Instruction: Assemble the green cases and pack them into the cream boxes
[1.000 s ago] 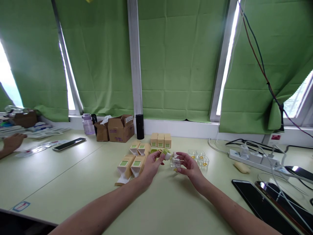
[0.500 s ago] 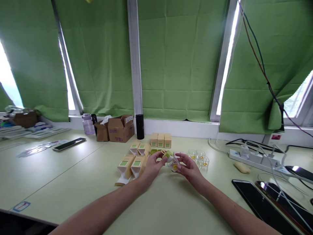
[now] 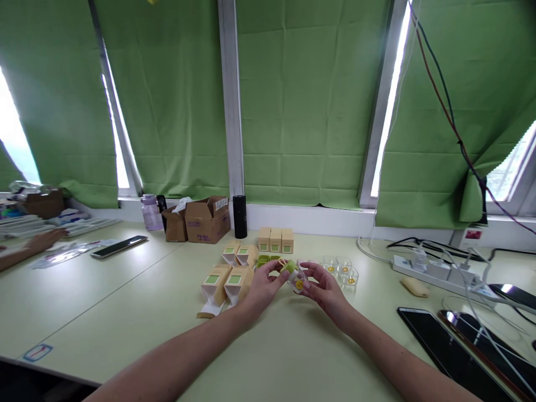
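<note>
My left hand (image 3: 262, 287) pinches a small green-capped white piece (image 3: 289, 267) between thumb and fingers. My right hand (image 3: 325, 288) holds a small clear cube with a yellow dot (image 3: 298, 283) right against it, so the two parts touch above the table. Just left of my hands lie open tan cartons with green labels (image 3: 221, 282). Three closed tan cartons (image 3: 275, 240) stand behind. More clear cubes with yellow dots (image 3: 342, 271) sit to the right of my right hand.
Brown cardboard boxes (image 3: 205, 219), a black cylinder (image 3: 239, 216) and a purple bottle (image 3: 149, 212) stand by the window sill. A power strip (image 3: 435, 271) with cables and dark phones (image 3: 444, 346) lie at the right. Another person's hand (image 3: 44, 241) rests at the far left near a phone (image 3: 118, 246).
My hands came together: the green-capped piece and the clear cube were apart, now they touch. The other person's hand left view, then came back at the far left.
</note>
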Demonstrator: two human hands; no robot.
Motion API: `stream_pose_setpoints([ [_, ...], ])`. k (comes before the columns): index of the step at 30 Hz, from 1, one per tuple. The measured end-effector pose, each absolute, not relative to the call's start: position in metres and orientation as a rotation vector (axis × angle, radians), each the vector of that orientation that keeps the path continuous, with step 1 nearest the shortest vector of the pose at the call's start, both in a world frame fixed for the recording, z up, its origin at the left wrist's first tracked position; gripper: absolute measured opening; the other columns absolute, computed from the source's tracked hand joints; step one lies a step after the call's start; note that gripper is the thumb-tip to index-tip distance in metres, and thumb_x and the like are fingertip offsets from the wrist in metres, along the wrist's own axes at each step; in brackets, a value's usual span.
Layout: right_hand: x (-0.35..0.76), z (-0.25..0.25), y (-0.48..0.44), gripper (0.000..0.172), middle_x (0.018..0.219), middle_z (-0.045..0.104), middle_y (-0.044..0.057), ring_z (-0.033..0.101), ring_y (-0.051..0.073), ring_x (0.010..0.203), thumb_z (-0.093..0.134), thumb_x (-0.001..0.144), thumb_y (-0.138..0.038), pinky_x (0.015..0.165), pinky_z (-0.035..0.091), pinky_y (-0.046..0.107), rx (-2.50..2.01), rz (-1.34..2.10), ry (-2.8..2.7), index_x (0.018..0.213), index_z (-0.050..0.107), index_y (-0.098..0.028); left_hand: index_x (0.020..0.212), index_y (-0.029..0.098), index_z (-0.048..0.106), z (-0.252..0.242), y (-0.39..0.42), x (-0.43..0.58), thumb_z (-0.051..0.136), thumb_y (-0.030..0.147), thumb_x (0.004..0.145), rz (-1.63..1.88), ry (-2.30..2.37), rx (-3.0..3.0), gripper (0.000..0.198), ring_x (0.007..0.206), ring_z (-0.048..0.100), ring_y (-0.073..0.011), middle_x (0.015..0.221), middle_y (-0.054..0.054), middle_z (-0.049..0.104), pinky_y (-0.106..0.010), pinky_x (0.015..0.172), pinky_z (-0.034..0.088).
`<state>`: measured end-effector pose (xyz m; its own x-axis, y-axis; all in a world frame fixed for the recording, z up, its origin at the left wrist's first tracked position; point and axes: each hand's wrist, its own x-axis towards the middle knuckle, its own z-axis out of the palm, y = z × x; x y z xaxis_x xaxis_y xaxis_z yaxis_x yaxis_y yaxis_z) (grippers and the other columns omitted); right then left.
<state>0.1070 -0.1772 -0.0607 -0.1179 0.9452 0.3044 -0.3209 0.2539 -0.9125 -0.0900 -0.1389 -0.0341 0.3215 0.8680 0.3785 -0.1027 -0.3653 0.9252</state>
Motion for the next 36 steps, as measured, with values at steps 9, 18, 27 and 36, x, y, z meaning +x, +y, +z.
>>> stream_pose_setpoints([
  [9,0.1062,-0.0597,-0.1775,0.059,0.112,0.067,0.006,0.071,0.025,0.101,0.091,0.072,-0.049,0.096,0.057,0.050,-0.694,1.224,-1.235,0.121,0.066,-0.029,0.111,0.018,0.074,-0.0347,-0.1395,-0.0910,0.081,0.060,0.077,1.209,0.737,1.637,0.055,0.101,0.071,-0.0288,0.113,-0.013,0.075,-0.037,0.087,0.057],
  [18,0.1055,-0.0603,-0.1780,0.057,0.110,0.065,0.005,0.071,0.024,0.098,0.091,0.073,-0.049,0.098,0.056,0.052,-0.699,1.221,-1.229,0.120,0.067,-0.028,0.112,0.017,0.070,-0.0365,-0.1389,-0.0905,0.083,0.060,0.075,1.210,0.728,1.660,0.058,0.105,0.067,-0.0276,0.117,-0.014,0.071,-0.036,0.086,0.056],
  [27,0.1052,-0.0589,-0.1778,0.057,0.109,0.064,0.004,0.072,0.022,0.092,0.091,0.072,-0.049,0.097,0.057,0.053,-0.711,1.206,-1.246,0.119,0.067,-0.029,0.111,0.017,0.069,-0.0398,-0.1378,-0.0909,0.083,0.057,0.076,1.202,0.714,1.677,0.055,0.101,0.066,-0.0256,0.111,-0.012,0.070,-0.035,0.084,0.056],
  [36,0.1056,-0.0591,-0.1783,0.061,0.110,0.064,0.004,0.072,0.022,0.092,0.092,0.070,-0.050,0.097,0.057,0.052,-0.727,1.205,-1.241,0.120,0.066,-0.027,0.108,0.018,0.069,-0.0389,-0.1401,-0.0905,0.084,0.057,0.076,1.179,0.702,1.662,0.053,0.094,0.068,-0.0242,0.108,-0.011,0.069,-0.035,0.083,0.055],
])
